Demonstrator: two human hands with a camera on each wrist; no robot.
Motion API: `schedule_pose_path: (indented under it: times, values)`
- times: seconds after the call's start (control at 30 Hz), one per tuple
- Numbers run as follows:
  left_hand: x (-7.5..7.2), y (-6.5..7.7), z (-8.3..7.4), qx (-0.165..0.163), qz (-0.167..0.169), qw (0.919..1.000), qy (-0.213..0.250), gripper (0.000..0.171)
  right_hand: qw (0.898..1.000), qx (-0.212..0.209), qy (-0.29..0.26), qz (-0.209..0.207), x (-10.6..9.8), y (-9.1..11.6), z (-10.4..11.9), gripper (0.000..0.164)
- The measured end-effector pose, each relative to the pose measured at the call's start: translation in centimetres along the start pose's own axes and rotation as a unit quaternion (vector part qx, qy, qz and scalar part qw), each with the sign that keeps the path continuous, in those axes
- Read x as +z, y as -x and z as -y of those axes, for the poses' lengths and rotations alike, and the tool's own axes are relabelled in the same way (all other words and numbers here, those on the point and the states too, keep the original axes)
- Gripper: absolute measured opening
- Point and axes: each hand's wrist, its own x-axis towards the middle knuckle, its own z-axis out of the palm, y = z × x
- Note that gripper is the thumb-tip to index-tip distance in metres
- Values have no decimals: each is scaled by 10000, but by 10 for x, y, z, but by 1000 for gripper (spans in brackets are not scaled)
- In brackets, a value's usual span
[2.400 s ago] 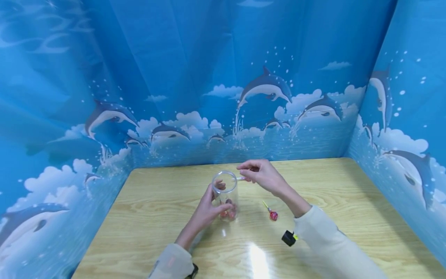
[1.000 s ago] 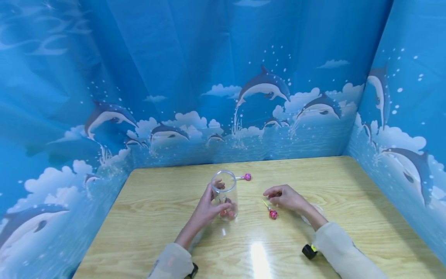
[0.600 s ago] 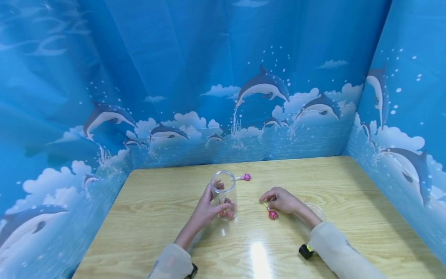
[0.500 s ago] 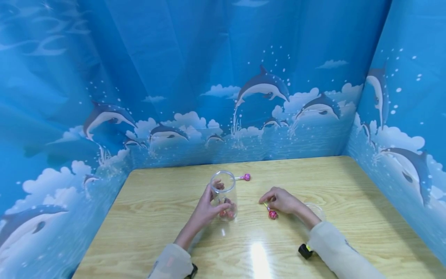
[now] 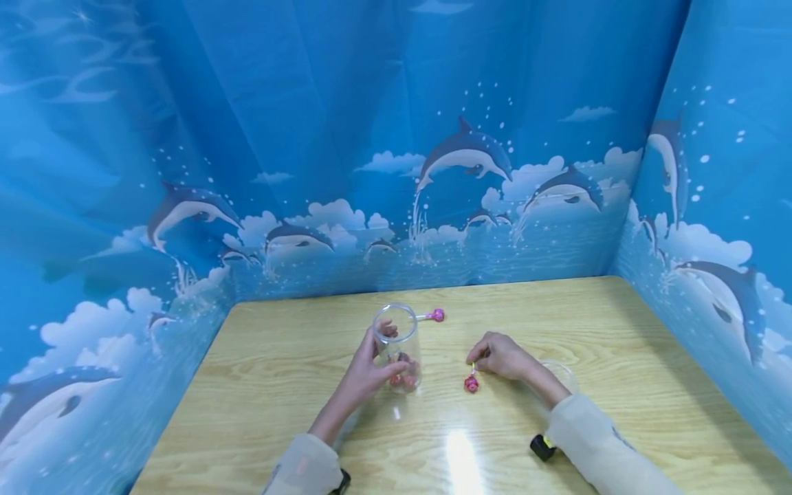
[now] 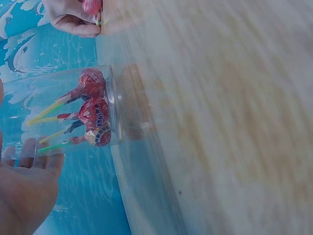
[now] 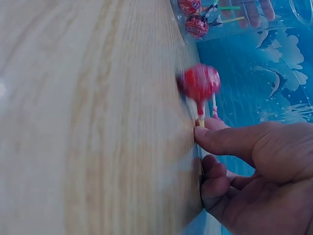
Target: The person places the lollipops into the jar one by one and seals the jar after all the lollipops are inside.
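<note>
Left hand (image 5: pixel 365 371) wraps the clear jar (image 5: pixel 408 352), thumb on one side, fingers round the other, a full-width hold. Jar upright on table (image 5: pixel 278 392), nearer the far edge than the left edge; several red-wrapped lollipops (image 6: pixel 93 112) inside, heads at the bottom, yellow and green sticks up. Right hand (image 5: pixel 504 356) to the right of the jar, thumb and finger closed tight on the stick of a red lollipop (image 5: pixel 471 383), head toward the near side; can't tell if the head touches the table. Pink lollipop (image 5: pixel 438 315) lies near the far edge, just right of the jar, stick toward it. Round clear piece (image 5: pixel 562 375) by the right wrist, toward the right edge, partly hidden. Dolphin backdrop (image 5: pixel 322 137) behind the far edge.
</note>
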Motion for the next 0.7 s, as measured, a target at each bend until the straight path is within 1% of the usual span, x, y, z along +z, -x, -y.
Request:
schedule_pose_path:
  times: [0.13,0.2,0.27,0.37,0.43,0.57,0.7]
  values:
    - [0,0,0,23,-31,10000,-25,85,9996,-106,233,-140,1,1,0,13]
    - [0,0,0,2,-28,10000,-31,85,9995,-104,220,-188,1,2,0,12]
    - [0,0,1,-7,-29,10000,-54,85,9997,12,99,-223,0,3,0,10]
    - [0,0,1,-14,-35,10000,-52,84,9985,275,-422,-234,-1,5,-2,9]
    - [0,1,1,0,-38,10000,-62,83,9948,503,-852,-248,-2,7,-3,10]
    - [0,0,1,29,-35,10000,-58,83,9821,758,-1696,-303,-5,10,-3,11]
    - [0,0,1,42,-32,10000,-39,83,9673,793,-2373,-403,-9,15,2,20]
